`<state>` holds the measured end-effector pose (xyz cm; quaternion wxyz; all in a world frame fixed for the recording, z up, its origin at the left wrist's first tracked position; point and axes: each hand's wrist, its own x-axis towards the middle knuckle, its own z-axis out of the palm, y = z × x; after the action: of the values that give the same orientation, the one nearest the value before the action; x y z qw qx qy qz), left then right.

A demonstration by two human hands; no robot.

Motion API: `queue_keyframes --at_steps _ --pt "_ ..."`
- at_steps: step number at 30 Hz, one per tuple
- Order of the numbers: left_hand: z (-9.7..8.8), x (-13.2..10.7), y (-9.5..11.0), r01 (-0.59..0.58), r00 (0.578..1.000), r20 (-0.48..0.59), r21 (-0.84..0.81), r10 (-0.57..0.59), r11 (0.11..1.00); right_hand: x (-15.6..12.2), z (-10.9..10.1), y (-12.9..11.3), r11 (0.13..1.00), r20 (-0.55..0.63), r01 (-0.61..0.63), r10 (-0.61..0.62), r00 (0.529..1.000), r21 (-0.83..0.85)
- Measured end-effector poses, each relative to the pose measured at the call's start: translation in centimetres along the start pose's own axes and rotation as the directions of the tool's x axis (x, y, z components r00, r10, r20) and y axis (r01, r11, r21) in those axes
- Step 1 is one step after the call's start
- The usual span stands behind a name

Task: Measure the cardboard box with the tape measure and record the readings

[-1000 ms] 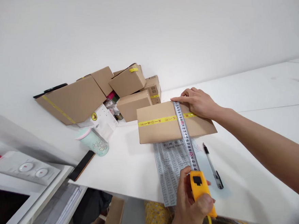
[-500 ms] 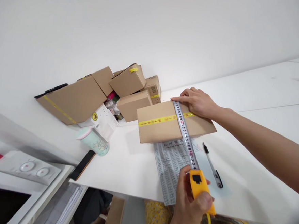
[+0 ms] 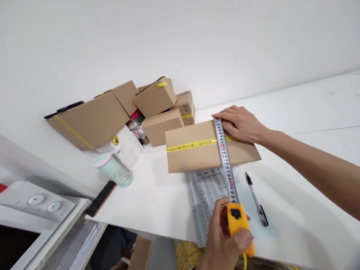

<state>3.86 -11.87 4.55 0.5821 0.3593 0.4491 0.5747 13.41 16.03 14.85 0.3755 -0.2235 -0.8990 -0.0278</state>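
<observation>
In my left hand (image 3: 226, 247) is a yellow tape measure (image 3: 238, 225), its fingers wrapped round the case and the thumb on its near side. The metal blade (image 3: 227, 167) runs out across the top of a brown cardboard box (image 3: 191, 154) sealed with yellow printed tape. My right hand (image 3: 241, 123) is at the box's far edge, fingers closed on the blade's end. Under the box's near side lies a printed sheet (image 3: 202, 206), partly covered. A black-capped pen (image 3: 257, 200) rests to the right of the sheet.
Several cardboard boxes (image 3: 90, 120) lean at the wall on the left. Near them are a mint tumbler (image 3: 117, 174), a white carton (image 3: 126, 147) and a dark flat object (image 3: 101, 198) at the table edge. A white appliance (image 3: 23, 218) stands at lower left.
The blade has shifted slightly right along the box, with my right fingers at its end. My left hand and the tape case have moved a little left.
</observation>
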Motion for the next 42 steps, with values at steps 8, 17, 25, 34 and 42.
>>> queue_keyframes --at_steps 8,17,25,34,42 --pt "0.0 2.1 2.0 0.008 0.999 0.044 -0.02 -0.008 1.0 0.9 -0.3 0.7 0.987 0.084 -0.159 0.155 0.984 0.034" --pt "-1.2 -2.8 1.3 0.072 0.981 0.177 0.083 -0.085 0.994 -3.0 -6.7 -6.0 0.84 -0.244 -0.182 0.344 0.907 0.512" --pt "-0.9 -5.4 -0.7 0.236 0.961 0.111 0.149 -0.254 0.96 -15.8 -5.1 -12.5 0.56 0.056 -0.542 0.661 0.748 0.627" --pt "-3.4 -1.6 2.1 -0.059 0.991 -0.072 0.502 0.109 0.863 -18.5 -0.2 -11.3 0.668 0.265 -0.712 0.662 0.701 0.217" --pt "-8.5 6.8 5.7 0.015 0.946 -0.02 1.0 0.323 0.019 -18.2 4.0 -6.8 0.718 0.386 -0.696 0.639 0.665 0.01"
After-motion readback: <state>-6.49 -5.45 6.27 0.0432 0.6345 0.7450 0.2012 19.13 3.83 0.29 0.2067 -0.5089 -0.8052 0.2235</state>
